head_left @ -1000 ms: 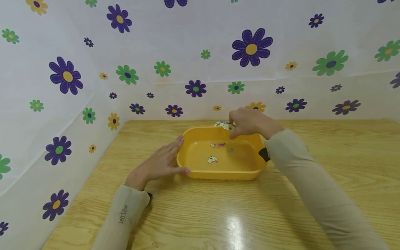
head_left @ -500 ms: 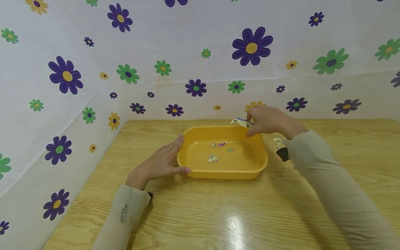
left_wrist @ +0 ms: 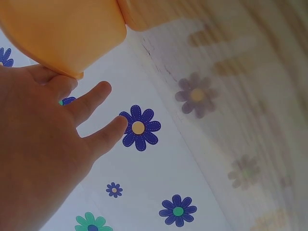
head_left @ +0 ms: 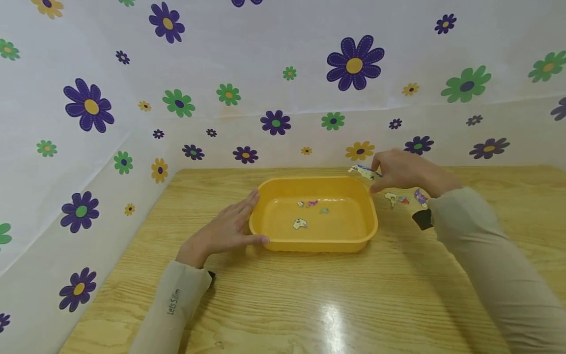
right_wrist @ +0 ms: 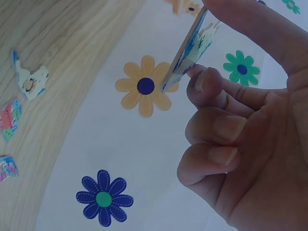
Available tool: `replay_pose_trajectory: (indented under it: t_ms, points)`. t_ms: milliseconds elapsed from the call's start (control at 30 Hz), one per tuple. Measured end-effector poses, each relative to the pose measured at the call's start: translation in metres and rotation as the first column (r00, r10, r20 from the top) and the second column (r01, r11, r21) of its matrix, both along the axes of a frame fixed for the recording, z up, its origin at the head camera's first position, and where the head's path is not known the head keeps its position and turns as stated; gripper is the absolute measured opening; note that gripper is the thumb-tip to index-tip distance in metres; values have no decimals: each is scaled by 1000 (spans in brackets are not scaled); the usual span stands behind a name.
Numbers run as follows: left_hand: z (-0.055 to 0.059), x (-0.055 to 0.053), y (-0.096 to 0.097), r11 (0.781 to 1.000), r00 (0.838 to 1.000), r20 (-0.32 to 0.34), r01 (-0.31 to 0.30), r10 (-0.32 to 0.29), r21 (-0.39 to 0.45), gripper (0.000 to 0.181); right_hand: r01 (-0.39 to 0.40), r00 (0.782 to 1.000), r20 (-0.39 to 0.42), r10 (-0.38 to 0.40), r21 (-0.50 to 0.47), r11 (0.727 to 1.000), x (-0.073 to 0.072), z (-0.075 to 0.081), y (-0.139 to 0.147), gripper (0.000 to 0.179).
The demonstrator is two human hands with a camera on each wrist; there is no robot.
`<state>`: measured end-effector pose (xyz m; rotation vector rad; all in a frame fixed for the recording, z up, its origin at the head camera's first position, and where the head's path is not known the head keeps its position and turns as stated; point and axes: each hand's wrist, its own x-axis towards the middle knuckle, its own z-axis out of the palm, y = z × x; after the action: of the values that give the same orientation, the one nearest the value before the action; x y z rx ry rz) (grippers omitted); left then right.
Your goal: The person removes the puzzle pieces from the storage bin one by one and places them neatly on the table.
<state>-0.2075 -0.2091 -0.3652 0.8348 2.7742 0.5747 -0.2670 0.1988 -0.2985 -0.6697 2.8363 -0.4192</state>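
A yellow plastic basin (head_left: 314,247) sits on the wooden table with several small printed pieces inside, among them a cream one (head_left: 300,223) and a pink one (head_left: 312,203). My left hand (head_left: 223,230) rests against the basin's left end, thumb on the front rim and fingers stretched along the side. In the left wrist view, some of its fingers (left_wrist: 91,103) stand straight and apart off the wall. Just beyond the basin's back right corner, my right hand (head_left: 404,172) pinches a flat, irregular puzzle piece (head_left: 363,171), white with blue edging, between thumb and finger, above the table.
To the basin's right lie more loose pieces: a cream one (head_left: 390,198), a small red one (head_left: 403,200) and a purple-and-red one (head_left: 420,197) beside the right sleeve. A white flower-print sheet (head_left: 252,59) stands behind the table (head_left: 265,305) and along its left.
My right hand has carried the puzzle piece rightward from over the basin to past its back right corner, uncovering the loose pieces on the table. My left hand stays on the basin.
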Motion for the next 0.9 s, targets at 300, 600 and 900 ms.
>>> replay_pose_trajectory:
  t_ms: [300,600,900]
  points:
    - [2,1,1,1000,1000,-11,6,-6,-1,117,52,999,-4,-52,44,998,4,-5,26,58]
    - [1,1,-1,1000,1000,-8,20,-20,-7,117,75,997,-12,-74,67,995,8,-18,59,55]
    - [1,3,0,1000,1000,11,-1,1,-9,116,131,991,-15,-130,79,988,13,-30,92,56]
